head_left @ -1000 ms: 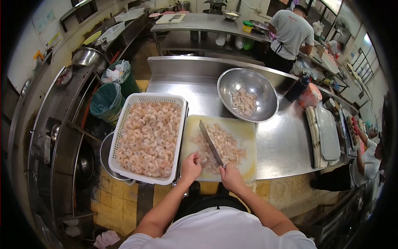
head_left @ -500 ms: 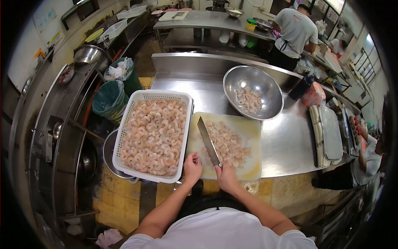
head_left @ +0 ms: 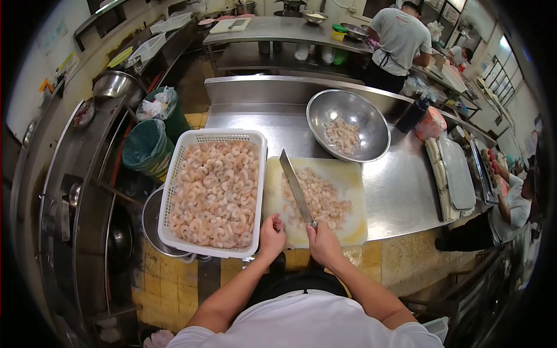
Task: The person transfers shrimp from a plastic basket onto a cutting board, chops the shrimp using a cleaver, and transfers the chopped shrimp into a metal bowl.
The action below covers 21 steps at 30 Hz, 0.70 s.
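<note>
My right hand (head_left: pixel 325 242) is closed round the handle of a large knife (head_left: pixel 297 188), whose blade points away from me over the cutting board (head_left: pixel 351 226). Cut shrimp pieces (head_left: pixel 325 200) lie on the board, right of the blade. My left hand (head_left: pixel 272 234) has curled fingers by the board's near left corner; what they hold, if anything, is too small to tell. Beside it on the left, a white perforated basket (head_left: pixel 261 174) is full of whole peeled shrimp (head_left: pixel 214 194). Behind the board, a steel bowl (head_left: pixel 374 130) holds some shrimp pieces.
Green bins (head_left: pixel 145 145) stand left of the steel table (head_left: pixel 255 119). A dark bottle (head_left: pixel 413 113), a plastic bag and trays (head_left: pixel 457 174) sit on the right. One person (head_left: pixel 400 37) works at the back right, another (head_left: pixel 510 209) at the far right.
The view has shifted slightly. The knife has moved a little to the left of the shrimp pieces, which look more gathered together. Both hands remain near the board's front edge.
</note>
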Available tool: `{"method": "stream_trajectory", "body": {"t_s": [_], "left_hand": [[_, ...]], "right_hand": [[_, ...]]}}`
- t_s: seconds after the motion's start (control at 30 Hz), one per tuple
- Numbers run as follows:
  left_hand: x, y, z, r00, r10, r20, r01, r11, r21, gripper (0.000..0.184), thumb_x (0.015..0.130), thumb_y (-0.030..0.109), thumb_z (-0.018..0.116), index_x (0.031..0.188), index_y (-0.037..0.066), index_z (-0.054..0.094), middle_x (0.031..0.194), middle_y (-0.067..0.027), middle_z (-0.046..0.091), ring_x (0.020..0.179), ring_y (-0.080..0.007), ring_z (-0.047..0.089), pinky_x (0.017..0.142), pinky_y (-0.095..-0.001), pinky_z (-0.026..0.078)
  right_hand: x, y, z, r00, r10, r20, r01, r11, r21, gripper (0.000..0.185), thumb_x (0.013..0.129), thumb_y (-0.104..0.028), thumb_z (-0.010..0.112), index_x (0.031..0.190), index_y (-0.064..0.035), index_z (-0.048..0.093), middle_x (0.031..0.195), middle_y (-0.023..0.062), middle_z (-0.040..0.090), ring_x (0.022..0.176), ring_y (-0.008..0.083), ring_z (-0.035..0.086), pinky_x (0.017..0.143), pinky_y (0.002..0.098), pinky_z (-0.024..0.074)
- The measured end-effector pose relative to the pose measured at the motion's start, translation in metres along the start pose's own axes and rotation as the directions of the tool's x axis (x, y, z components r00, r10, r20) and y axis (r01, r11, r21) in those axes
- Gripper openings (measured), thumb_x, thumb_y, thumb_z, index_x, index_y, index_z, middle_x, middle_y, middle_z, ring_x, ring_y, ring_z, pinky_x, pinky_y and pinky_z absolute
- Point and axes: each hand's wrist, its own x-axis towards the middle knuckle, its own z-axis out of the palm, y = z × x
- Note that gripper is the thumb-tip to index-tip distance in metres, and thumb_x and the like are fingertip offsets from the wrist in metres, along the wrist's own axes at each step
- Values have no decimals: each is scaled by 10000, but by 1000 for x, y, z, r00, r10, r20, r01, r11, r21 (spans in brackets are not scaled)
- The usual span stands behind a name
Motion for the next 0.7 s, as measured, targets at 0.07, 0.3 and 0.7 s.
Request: {"method": "stream_trajectory", "body": {"t_s": [0.07,0.3,0.7], "left_hand": [[-10,23,-14,995,61,74,-76,975,210,426,917,143,781,1300,16,646,1021,-135,690,912,-279,693,842,-374,573],[-30,24,-31,869,274,412,-435,820,371,362,882,287,811,1192,113,737,1030,-141,696,957,-380,700,811,-476,568],[12,29,10,975,170,146,-212,909,360,225,915,259,778,1035,72,743,967,-160,742,886,-385,721,780,-478,568]], "right_hand": [[-4,8,6,1000,19,7,-19,1000,-20,377,1073,-321,577,1018,52,571,865,339,682,847,563,660,733,619,502],[5,20,-6,999,-38,29,40,999,-36,355,1068,-322,577,1064,33,560,833,331,688,825,559,668,737,641,510],[17,35,-33,1000,-30,-3,30,998,-61,362,1065,-330,584,1018,28,564,859,335,689,831,562,663,741,638,509]]}}
